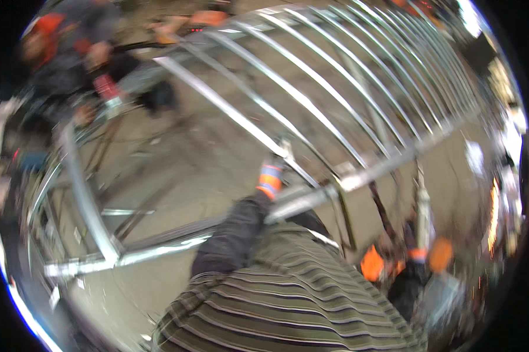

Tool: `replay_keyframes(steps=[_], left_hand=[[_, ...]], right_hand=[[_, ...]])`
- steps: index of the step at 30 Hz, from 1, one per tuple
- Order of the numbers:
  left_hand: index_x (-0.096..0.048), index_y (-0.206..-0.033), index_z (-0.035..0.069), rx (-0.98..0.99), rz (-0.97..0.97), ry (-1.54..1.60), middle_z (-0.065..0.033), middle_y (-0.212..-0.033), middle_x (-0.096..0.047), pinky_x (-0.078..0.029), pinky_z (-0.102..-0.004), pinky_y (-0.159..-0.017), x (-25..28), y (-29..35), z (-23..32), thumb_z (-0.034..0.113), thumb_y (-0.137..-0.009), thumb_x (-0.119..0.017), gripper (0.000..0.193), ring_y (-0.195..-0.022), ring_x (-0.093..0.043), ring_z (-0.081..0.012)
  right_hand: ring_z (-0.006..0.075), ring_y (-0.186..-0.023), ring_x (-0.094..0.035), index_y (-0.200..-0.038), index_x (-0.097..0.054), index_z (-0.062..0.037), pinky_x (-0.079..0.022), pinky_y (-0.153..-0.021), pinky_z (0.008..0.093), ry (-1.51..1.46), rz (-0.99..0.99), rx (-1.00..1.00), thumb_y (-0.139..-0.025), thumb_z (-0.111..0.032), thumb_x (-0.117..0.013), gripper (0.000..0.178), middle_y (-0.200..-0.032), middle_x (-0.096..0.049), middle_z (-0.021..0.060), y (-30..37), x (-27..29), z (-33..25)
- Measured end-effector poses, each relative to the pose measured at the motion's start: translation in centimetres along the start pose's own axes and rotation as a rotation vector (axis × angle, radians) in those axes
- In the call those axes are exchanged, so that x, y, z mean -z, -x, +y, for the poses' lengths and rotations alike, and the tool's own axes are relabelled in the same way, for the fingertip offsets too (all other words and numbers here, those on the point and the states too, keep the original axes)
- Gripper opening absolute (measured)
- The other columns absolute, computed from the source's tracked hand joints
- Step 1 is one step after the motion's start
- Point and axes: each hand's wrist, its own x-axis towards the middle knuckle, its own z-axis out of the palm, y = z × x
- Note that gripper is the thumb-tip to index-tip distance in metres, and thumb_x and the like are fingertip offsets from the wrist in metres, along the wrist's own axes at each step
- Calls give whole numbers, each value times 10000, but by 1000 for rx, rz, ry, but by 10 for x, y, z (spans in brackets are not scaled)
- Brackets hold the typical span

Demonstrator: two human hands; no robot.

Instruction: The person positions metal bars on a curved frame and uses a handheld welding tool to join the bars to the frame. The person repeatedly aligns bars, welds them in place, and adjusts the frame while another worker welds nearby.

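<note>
My left hand (280,157), in a work glove with an orange and grey-blue cuff, is closed around a long silvery metal stud (223,104). The grip sits near the stud's close end, beside the frame's near rail (302,202). Off to the right, a dark sleeve and orange cuff lead to what looks like my right hand (420,230). Motion blur smears its fingers beside a pale, upright shape, so whether it grips anything is unclear. Several parallel metal studs (329,82) span the frame from the near rail to the far side.
At the upper left, another person (71,70) in dark and orange clothing bends over the frame's far side. A separate metal crosspiece (85,193) stands at the left end. Blurred orange objects (372,264) are at the lower right. Dark leg-like supports (381,208) show below the near rail.
</note>
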Motion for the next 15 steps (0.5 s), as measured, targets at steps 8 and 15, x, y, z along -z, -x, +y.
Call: replay_keyframes(steps=[8, 15], left_hand=[[-458, -1474, 5, 430, 342, 1620, -145, -1414, -578, -485, -377, -1046, 65, 59, 3, 62, -1014, -603, 485, -1256, -591, -254], [-449, -1486, -14, -57, -124, 1393, -176, -1409, -582, -456, -391, -1096, 138, 93, 76, 250, -1016, -642, 573, -1259, -595, -261]], right_hand=[[230, -864, -730, -1408, -541, -8, -569, -770, 341, 48, 53, -191, -790, -178, -852, 713, -1076, -725, 114, 120, -1, 7], [246, -984, -701, -1436, -524, -21, -553, -859, 352, -168, 173, -360, -804, -182, -802, 709, -1177, -706, 113, 224, -44, -35]])
